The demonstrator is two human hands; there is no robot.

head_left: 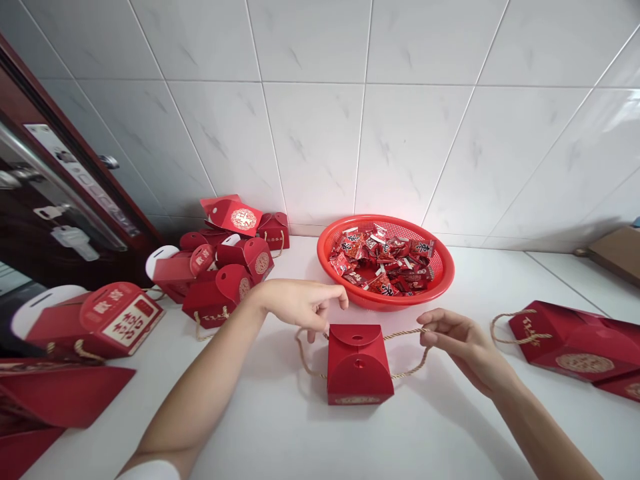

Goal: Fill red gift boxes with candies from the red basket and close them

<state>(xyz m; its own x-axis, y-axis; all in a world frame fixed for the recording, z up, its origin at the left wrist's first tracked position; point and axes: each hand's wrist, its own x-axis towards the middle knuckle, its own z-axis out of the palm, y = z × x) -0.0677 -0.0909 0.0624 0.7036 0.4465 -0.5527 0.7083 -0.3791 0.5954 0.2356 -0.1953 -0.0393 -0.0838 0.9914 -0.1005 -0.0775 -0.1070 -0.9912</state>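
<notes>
A small red gift box (357, 373) stands closed on the white counter, its rounded top flaps overlapping. Twisted rope handles loop out on both sides. My right hand (457, 340) pinches the right rope handle (406, 332) between thumb and fingers, drawing it away from the box. At the box's back left corner, my left hand (305, 303) has its fingers curled down at the left rope handle (303, 357), the index finger bent above the box. Its fingertips are partly hidden.
Behind the box, a red plastic basket (385, 303) holds several wrapped sweets (383, 250). Several red boxes (215, 293) crowd the left side of the white counter (280, 427). More red boxes (575, 347) lie at right. A cardboard box (617, 253) sits farther back by the tiled wall (310, 147).
</notes>
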